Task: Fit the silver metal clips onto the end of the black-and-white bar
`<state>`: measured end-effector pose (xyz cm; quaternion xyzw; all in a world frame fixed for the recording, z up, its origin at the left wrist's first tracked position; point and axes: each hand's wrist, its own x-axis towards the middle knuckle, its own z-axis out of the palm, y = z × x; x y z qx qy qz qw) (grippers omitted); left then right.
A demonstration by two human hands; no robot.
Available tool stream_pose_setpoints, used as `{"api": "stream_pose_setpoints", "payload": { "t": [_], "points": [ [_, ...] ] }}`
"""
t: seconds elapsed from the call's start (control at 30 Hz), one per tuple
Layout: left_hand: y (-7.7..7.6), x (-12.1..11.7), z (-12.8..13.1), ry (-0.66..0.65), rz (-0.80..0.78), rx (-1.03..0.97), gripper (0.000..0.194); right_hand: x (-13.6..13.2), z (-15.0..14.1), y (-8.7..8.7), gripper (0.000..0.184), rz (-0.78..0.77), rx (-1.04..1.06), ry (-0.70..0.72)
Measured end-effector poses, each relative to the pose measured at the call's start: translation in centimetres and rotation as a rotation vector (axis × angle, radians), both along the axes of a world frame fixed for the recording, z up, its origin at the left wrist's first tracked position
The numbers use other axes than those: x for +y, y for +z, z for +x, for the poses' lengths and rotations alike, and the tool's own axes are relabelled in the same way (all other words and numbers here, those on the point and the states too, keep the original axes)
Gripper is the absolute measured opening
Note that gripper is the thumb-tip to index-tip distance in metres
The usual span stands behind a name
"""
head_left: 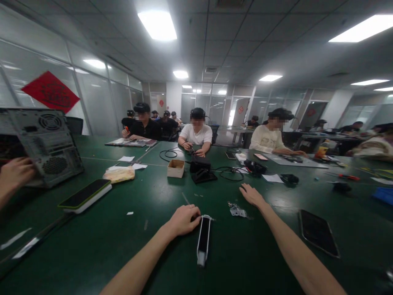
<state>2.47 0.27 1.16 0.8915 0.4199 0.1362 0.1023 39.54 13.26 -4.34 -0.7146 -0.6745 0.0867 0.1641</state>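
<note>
My left hand [184,220] rests on the green table with its fingers loosely curved and a gap between thumb and forefinger. Its fingertips lie beside the top end of a narrow device with a white frame and dark face [204,237]; whether they touch it I cannot tell. Just beyond that hand a thin strip [186,198] lies on the tabletop. Further right, my right hand [252,195] lies palm down, fingers stretched out, holding nothing. Small metal parts [238,210] lie between the two hands, nearer the right one.
A dark phone [318,232] lies at right, a green-edged phone on a white box [86,196] at left. Another person's hand [18,174] reaches to a computer case [50,143]. Ahead are a small cardboard box [176,169], a black device [201,167], cables and several seated people.
</note>
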Motion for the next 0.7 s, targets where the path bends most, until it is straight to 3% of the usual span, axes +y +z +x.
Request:
{"api": "stream_pose_setpoints", "payload": {
  "t": [0.2, 0.4, 0.53, 0.7],
  "points": [
    [0.5, -0.3, 0.1, 0.003, -0.026, -0.004, 0.017, -5.3, -0.9, -0.6, 0.061, -0.104, 0.085, 0.159],
    [0.5, -0.5, 0.0, 0.016, -0.047, -0.022, 0.017, -10.7, -5.9, 0.7, 0.074, -0.159, 0.139, 0.208],
    [0.7, -0.6, 0.0, 0.017, -0.04, -0.021, 0.016, -12.0, -7.8, 1.5, 0.074, -0.117, 0.117, 0.27],
    [0.7, -0.5, 0.0, 0.009, -0.052, -0.031, 0.016, -12.2, -7.7, 1.3, 0.061, -0.02, 0.157, 0.36]
  ]
}}
